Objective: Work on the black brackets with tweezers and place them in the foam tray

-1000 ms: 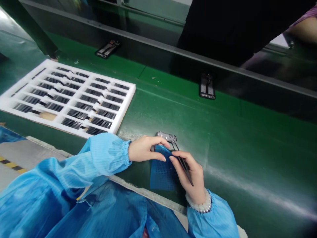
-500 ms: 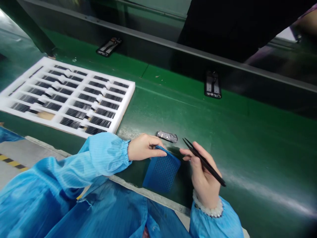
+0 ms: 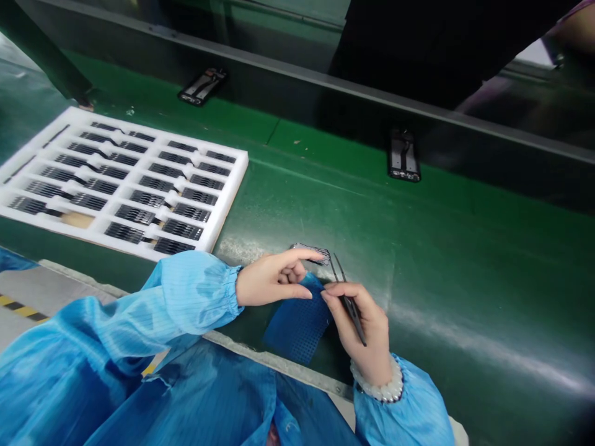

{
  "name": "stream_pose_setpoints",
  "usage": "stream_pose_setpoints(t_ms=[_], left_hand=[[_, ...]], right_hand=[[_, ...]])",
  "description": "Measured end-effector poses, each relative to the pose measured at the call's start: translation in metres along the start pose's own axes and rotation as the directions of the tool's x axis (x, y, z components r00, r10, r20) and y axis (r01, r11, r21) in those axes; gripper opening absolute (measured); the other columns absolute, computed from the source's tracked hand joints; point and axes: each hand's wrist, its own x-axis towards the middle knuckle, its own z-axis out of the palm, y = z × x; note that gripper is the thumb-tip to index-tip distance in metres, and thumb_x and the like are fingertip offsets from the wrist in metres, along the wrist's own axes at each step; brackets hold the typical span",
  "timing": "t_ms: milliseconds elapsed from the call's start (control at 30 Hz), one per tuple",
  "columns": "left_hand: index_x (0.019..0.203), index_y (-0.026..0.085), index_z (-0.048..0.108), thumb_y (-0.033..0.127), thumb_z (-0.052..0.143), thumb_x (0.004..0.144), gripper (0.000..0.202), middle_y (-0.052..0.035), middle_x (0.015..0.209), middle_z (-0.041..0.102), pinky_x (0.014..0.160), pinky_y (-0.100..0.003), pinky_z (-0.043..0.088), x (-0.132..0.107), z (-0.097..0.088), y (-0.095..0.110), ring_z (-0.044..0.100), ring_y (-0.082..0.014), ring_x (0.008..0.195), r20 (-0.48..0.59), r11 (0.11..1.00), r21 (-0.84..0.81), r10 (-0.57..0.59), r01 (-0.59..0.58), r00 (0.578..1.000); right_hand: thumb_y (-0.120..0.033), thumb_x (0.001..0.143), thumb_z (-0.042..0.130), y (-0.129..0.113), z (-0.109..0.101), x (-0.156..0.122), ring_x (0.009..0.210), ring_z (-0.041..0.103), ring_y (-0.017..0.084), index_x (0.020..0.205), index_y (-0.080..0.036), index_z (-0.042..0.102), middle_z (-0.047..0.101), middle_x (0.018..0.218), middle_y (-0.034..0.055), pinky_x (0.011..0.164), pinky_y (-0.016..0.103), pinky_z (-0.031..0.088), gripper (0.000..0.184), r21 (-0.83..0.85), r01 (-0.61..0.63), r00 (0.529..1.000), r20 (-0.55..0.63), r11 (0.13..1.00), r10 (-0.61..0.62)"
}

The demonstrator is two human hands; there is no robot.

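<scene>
My left hand (image 3: 274, 280) rests on the near edge of the green belt, index finger stretched onto a small dark oblong part (image 3: 311, 253), thumb lying on a blue perforated tray (image 3: 297, 322). My right hand (image 3: 360, 328) is closed round black tweezers (image 3: 346, 297), whose tips point up toward the small part. The blue tray lies tilted between both hands.
A white foam tray (image 3: 227, 198) with several rows of dark parts sits at the left on the green conveyor belt (image 3: 418, 260). Two black phone-like frames lie farther back: one (image 3: 203, 85) upper left, one (image 3: 403, 156) right of centre. A person in dark clothing stands beyond the belt.
My right hand has swung back left, bringing the tweezers' tips near the small part. My left index finger has reached out onto that part. The blue tray shifted slightly.
</scene>
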Motion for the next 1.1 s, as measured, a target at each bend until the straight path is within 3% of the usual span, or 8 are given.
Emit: stream_pose_setpoints(t_ms=[67, 200, 500, 600, 700, 800, 933, 1100], left_hand=[[0.123, 0.020, 0.055, 0.026, 0.067, 0.079, 0.046, 0.0012, 0.081, 0.060, 0.054, -0.015, 0.044, -0.001, -0.002, 0.002, 0.049, -0.0046, 0.057, 0.014, 0.994, 0.088, 0.065, -0.066, 0.998], [0.097, 0.015, 0.069, 0.027, 0.068, 0.079, 0.022, -0.0015, 0.081, 0.064, 0.060, -0.016, 0.047, 0.000, -0.004, 0.004, 0.054, -0.0059, 0.059, 0.016, 0.980, 0.190, 0.065, -0.066, 0.998], [0.097, 0.016, 0.072, 0.022, 0.068, 0.076, 0.022, -0.0029, 0.088, 0.070, 0.060, -0.016, 0.050, 0.000, 0.001, -0.002, 0.061, -0.0086, 0.064, -0.071, 0.991, 0.115, -0.063, 0.071, 0.995], [0.096, 0.016, 0.072, 0.024, 0.065, 0.078, 0.021, -0.0025, 0.087, 0.072, 0.066, -0.019, 0.052, 0.000, 0.000, -0.001, 0.065, -0.0109, 0.068, -0.075, 0.992, 0.063, -0.107, 0.112, 0.991], [0.093, 0.016, 0.072, 0.023, 0.064, 0.078, 0.019, -0.0015, 0.079, 0.072, 0.064, -0.019, 0.052, 0.001, 0.000, -0.001, 0.065, -0.0112, 0.067, -0.065, 0.988, 0.024, -0.152, 0.154, 0.986], [0.084, 0.015, 0.072, 0.025, 0.067, 0.074, 0.015, 0.0003, 0.068, 0.069, 0.059, -0.018, 0.050, 0.002, 0.002, -0.001, 0.062, -0.0106, 0.062, -0.075, 0.983, -0.017, -0.186, 0.185, 0.980], [0.060, 0.012, 0.059, 0.034, 0.066, 0.073, 0.027, 0.0033, 0.051, 0.054, 0.047, -0.015, 0.040, 0.001, 0.003, -0.002, 0.049, -0.0066, 0.049, -0.083, 0.984, -0.020, -0.181, 0.180, 0.980], [0.060, 0.013, 0.051, 0.037, 0.061, 0.074, 0.029, 0.0041, 0.051, 0.046, 0.047, -0.015, 0.037, 0.001, 0.003, 0.001, 0.043, -0.0055, 0.049, -0.055, 0.986, -0.018, -0.168, 0.167, 0.984]], right_hand=[[-0.015, 0.087, 0.054, 0.001, -0.001, -0.001, 0.078, 0.065, 0.014, 0.089, -0.023, 0.055, 0.066, 0.084, 0.0018, 0.067, 0.023, 0.051, 0.009, 0.028, -0.021, 0.999, 0.037, 0.999, 0.020], [-0.014, 0.088, 0.053, 0.001, -0.001, -0.002, 0.077, 0.065, 0.013, 0.089, -0.023, 0.051, 0.065, 0.082, 0.0009, 0.067, 0.022, 0.050, 0.009, 0.036, -0.019, 0.998, 0.067, 0.999, 0.017], [-0.014, 0.088, 0.051, -0.002, 0.004, 0.002, 0.073, 0.065, 0.014, 0.090, -0.023, 0.054, 0.065, 0.080, 0.0022, 0.064, 0.025, 0.051, 0.009, -0.044, 0.111, 0.991, 0.080, 0.993, -0.107], [-0.014, 0.090, 0.048, 0.000, 0.003, 0.000, 0.083, 0.066, 0.017, 0.102, -0.024, 0.058, 0.068, 0.087, 0.0040, 0.071, 0.029, 0.052, 0.018, -0.031, 0.111, 0.993, 0.046, 0.993, -0.110], [-0.019, 0.093, 0.046, 0.005, -0.001, -0.005, 0.086, 0.066, 0.018, 0.127, -0.026, 0.050, 0.069, 0.097, 0.0059, 0.076, 0.036, 0.054, 0.035, 0.076, 0.048, 0.994, -0.103, 0.996, -0.041], [-0.031, 0.094, 0.044, 0.008, -0.005, -0.009, 0.074, 0.066, 0.018, 0.128, -0.026, 0.052, 0.069, 0.096, 0.0071, 0.068, 0.038, 0.056, 0.036, 0.228, -0.001, 0.977, -0.209, 0.974, 0.050], [-0.033, 0.096, 0.036, 0.004, -0.006, -0.006, 0.079, 0.070, 0.020, 0.114, -0.022, 0.060, 0.070, 0.100, 0.0097, 0.059, 0.035, 0.058, 0.032, 0.456, -0.088, 0.965, -0.181, 0.886, 0.189], [-0.030, 0.095, 0.039, -0.005, -0.005, 0.001, 0.089, 0.070, 0.022, 0.102, -0.021, 0.063, 0.070, 0.098, 0.0079, 0.069, 0.038, 0.060, 0.026, 0.583, -0.137, 0.965, -0.102, 0.801, 0.240]])
